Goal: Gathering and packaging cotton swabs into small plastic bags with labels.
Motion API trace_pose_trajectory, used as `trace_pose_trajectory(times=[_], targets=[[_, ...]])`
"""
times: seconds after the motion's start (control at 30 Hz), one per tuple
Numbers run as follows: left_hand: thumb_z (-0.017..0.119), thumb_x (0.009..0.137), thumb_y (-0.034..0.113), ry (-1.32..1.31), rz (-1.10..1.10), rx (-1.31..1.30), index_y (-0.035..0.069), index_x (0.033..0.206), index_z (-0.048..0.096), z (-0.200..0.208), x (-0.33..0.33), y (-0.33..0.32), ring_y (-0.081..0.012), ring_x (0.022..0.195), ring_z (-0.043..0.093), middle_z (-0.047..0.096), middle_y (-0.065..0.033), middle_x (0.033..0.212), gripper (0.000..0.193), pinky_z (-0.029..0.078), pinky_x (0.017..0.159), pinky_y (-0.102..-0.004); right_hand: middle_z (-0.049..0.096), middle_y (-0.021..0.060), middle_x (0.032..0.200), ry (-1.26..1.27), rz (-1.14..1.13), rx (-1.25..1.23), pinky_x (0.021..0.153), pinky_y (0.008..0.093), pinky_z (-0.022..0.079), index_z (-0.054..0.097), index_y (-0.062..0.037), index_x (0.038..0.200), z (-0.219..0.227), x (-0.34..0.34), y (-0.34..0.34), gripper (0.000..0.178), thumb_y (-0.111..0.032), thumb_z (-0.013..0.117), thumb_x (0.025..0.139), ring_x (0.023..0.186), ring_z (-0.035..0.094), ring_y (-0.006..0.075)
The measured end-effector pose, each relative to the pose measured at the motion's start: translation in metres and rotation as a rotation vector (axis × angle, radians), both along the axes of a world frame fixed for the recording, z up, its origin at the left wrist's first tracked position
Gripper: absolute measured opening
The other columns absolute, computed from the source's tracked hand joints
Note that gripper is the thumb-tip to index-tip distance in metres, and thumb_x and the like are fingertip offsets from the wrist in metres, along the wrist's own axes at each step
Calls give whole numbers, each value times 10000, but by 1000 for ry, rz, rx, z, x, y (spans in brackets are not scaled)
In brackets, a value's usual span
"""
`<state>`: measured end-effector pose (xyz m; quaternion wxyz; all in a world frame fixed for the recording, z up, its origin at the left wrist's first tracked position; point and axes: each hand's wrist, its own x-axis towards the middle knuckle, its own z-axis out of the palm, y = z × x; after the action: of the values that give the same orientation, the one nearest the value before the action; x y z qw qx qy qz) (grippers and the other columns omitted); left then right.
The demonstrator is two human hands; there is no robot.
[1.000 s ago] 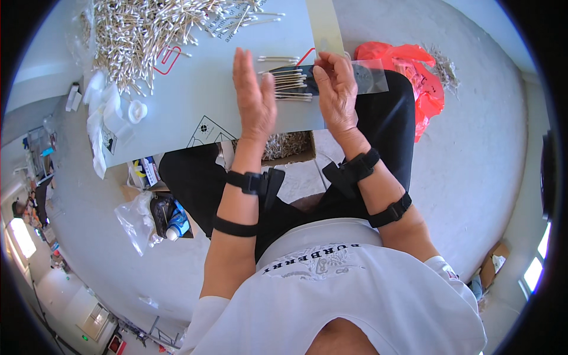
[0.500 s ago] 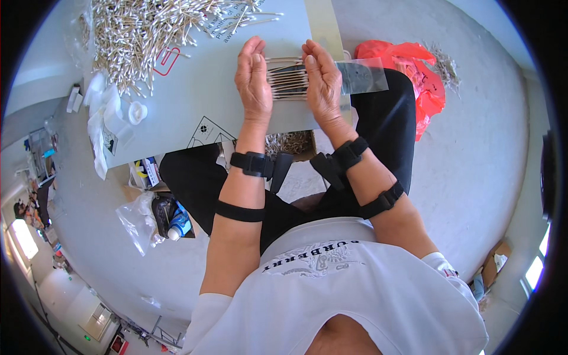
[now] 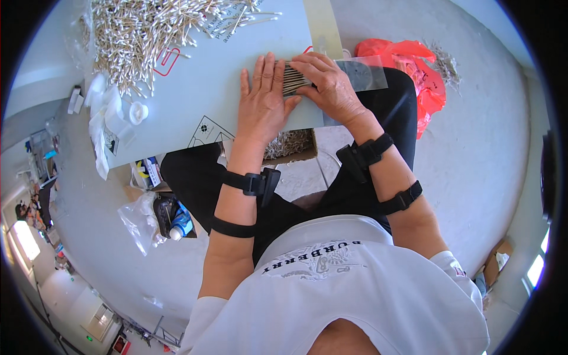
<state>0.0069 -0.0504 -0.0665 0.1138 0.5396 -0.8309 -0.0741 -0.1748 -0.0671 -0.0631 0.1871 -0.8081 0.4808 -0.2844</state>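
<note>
A row of cotton swabs [image 3: 293, 80] lies side by side on the pale tabletop [image 3: 201, 97], near its right part. My left hand [image 3: 264, 97] rests flat over the left ends of the row, palm down, fingers stretched out. From the right, my right hand [image 3: 332, 89] bends around the row, with fingers at its far side and thumb at its near side. The swabs' right ends are hidden under that hand. A clear plastic bag [image 3: 368, 73] lies just beyond my right hand and overhangs the table edge.
A big heap of loose cotton swabs [image 3: 142, 41] covers the far left of the table. White plastic containers [image 3: 118, 115] stand at the left edge. Below the near edge is a cardboard box [image 3: 296, 157] of swabs. A red plastic bag [image 3: 414, 74] lies at right.
Both hands were upright at the two ends of the row. The left has turned palm down onto it, and the right has closed its fingers and thumb across it.
</note>
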Motion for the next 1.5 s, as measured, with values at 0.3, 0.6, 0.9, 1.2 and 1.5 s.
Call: trace_pose_trajectory(times=[0.3,0.6,0.9,1.2,1.5], targets=[[617,864,484,63,36,-86,27,1463,353,8,-11,-4,-287,1468,208,271,-151,1565,798,123,1185,-514,527,111,1374,-1076,-347,308,1070,293,375,512,17,1343,-3,18,12,389,-77,526,966,1262,494,193],[578,861,568,-49,4,-4,24,1500,274,5,-31,-3,-296,1489,134,211,-177,1584,892,55,1182,-539,508,139,1392,-1212,-392,396,1131,325,334,477,44,1367,-1,24,21,398,-173,428,1037,1310,453,196],[461,1007,374,807,121,-39,-19,1472,302,-5,-16,-19,-322,1451,239,269,-204,1551,629,178,1182,-429,524,119,1382,-1126,-385,284,1114,312,352,483,34,1369,-13,27,8,416,-219,437,1042,1290,472,178],[389,1044,376,1248,239,107,-38,1427,380,-5,-31,-23,-289,1363,379,413,-207,1449,565,270,1144,-396,535,124,1373,-1089,-407,230,1104,315,366,502,29,1357,-16,47,0,405,-219,444,1042,1275,483,180],[405,1032,377,1633,382,64,-65,1420,366,-6,-22,-12,-318,1402,319,384,-225,1466,589,215,1166,-445,549,130,1347,-1185,-410,267,1093,299,388,513,53,1333,-18,42,-4,398,-211,452,1042,1250,508,185]])
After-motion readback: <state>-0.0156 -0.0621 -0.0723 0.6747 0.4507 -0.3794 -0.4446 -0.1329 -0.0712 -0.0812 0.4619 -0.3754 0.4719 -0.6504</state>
